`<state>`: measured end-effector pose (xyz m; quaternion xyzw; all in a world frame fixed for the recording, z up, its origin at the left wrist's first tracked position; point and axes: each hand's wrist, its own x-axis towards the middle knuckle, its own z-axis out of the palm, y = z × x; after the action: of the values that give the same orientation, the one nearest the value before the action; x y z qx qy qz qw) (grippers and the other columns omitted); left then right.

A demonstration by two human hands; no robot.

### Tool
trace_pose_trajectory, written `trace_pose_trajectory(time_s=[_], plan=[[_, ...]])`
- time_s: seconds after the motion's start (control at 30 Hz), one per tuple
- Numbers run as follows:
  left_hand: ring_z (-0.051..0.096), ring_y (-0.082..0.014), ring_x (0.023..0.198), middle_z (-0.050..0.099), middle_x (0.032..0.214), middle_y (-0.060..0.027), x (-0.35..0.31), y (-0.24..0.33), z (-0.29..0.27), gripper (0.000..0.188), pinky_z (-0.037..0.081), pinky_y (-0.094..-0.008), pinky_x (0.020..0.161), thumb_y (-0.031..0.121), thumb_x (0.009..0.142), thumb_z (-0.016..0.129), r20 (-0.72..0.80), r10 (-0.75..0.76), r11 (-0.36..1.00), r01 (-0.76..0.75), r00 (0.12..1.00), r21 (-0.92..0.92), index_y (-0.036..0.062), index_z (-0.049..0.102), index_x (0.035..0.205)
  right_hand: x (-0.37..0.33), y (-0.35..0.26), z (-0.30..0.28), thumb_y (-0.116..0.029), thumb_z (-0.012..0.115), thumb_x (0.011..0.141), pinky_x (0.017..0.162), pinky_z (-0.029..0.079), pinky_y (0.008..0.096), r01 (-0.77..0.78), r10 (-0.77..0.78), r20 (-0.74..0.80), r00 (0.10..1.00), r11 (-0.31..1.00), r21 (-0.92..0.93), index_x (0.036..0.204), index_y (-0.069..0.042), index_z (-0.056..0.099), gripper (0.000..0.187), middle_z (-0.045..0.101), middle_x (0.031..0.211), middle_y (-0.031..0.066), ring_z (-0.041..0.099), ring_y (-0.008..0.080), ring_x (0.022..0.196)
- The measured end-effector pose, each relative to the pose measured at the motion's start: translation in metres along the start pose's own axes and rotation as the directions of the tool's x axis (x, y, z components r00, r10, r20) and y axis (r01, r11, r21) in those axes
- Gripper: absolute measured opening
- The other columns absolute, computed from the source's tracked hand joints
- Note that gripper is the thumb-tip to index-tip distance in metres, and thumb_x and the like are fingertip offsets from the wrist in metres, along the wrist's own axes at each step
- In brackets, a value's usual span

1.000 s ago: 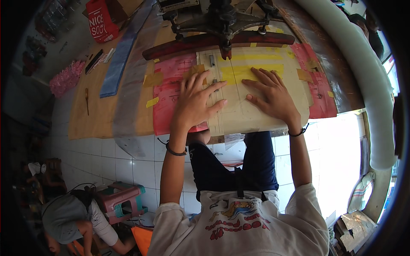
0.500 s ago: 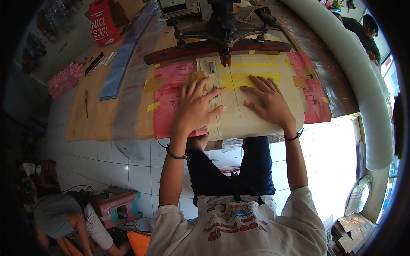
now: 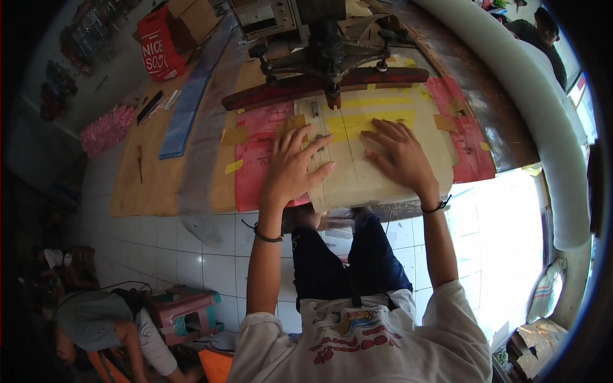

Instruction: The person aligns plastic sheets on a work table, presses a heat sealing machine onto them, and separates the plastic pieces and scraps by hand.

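Both my hands rest on a pale beige sheet (image 3: 357, 179) with drawn lines and yellow tape strips (image 3: 364, 108). My left hand (image 3: 295, 163) lies with fingers spread over the sheet's left part, close to the red sheet (image 3: 250, 172) beside it. A small metal piece (image 3: 315, 110) sits just beyond its fingertips. My right hand (image 3: 402, 153) is flat with fingers stretched, at the right of a thin dark line on the beige sheet. Past the hands, a dark press head (image 3: 329, 48) carries a long reddish-brown bar (image 3: 274, 96) above the sheet's far part.
Left of the work lie a blue folded strip (image 3: 185, 121), a screwdriver (image 3: 140, 165) and a red bag (image 3: 159, 51). A thick white roll (image 3: 543, 127) runs along the right side. At lower left, another person (image 3: 102, 319) bends beside stacked plastic stools (image 3: 185, 313).
The whole view has shifted slightly, with the table's left side now a little lower and farther right. My hands stay on the beige sheet in almost the same places.
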<state>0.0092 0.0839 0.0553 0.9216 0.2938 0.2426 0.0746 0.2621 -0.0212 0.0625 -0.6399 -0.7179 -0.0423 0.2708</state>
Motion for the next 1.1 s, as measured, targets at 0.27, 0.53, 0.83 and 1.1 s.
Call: trace_pose_trajectory(time_s=[0.27, 0.53, 0.83, 1.1], plan=[[0.046, -0.0390, 0.137, 0.054, 0.145, -0.0158, -0.013, -0.002, 0.003, 0.053, 0.034, -0.0491, 0.117, 0.034, 0.093, 0.069, -0.096, -0.123, 0.989, 0.114, 0.988, -0.097, 0.0124, 0.059, 0.140, -0.049, -0.019, 0.011, -0.026, 0.064, 0.095, 0.110, 0.039, 0.0481, -0.114, 0.073, -0.269, 0.960, 0.984, -0.139, 0.118, -0.012, 0.072, 0.028, 0.067, 0.129, 0.0099, 0.058, 0.0300, 0.125], [0.045, -0.0336, 0.141, 0.051, 0.152, -0.0114, -0.054, 0.011, -0.003, 0.054, 0.029, -0.0502, 0.120, 0.040, 0.095, 0.065, -0.144, -0.099, 0.983, 0.119, 0.985, 0.136, 0.0144, 0.059, 0.141, -0.085, -0.034, 0.025, -0.046, 0.073, 0.088, 0.122, 0.018, 0.0556, -0.189, 0.160, -0.222, 0.962, 0.975, -0.119, 0.142, -0.017, 0.056, 0.064, 0.046, 0.151, 0.0125, 0.036, 0.0343, 0.144], [0.049, -0.0333, 0.135, 0.054, 0.150, -0.0076, -0.091, 0.018, 0.031, 0.056, 0.031, -0.0510, 0.114, 0.046, 0.091, 0.066, -0.371, -0.116, 0.976, 0.175, 0.921, 0.129, 0.0134, 0.062, 0.137, -0.090, -0.033, 0.031, -0.045, 0.086, 0.072, 0.123, 0.016, 0.0554, -0.194, 0.166, -0.203, 0.965, 0.973, -0.126, 0.143, -0.018, 0.053, 0.082, 0.044, 0.152, 0.0111, 0.034, 0.0338, 0.145], [0.050, -0.0329, 0.132, 0.057, 0.145, -0.0087, -0.090, 0.013, 0.043, 0.055, 0.030, -0.0509, 0.112, 0.047, 0.089, 0.068, -0.462, -0.080, 0.978, 0.160, 0.883, 0.137, 0.0122, 0.064, 0.132, -0.088, -0.029, 0.037, -0.039, 0.090, 0.068, 0.123, 0.016, 0.0559, -0.201, 0.166, -0.250, 0.954, 0.972, -0.122, 0.139, -0.018, 0.054, 0.082, 0.045, 0.149, 0.0102, 0.035, 0.0324, 0.144]])
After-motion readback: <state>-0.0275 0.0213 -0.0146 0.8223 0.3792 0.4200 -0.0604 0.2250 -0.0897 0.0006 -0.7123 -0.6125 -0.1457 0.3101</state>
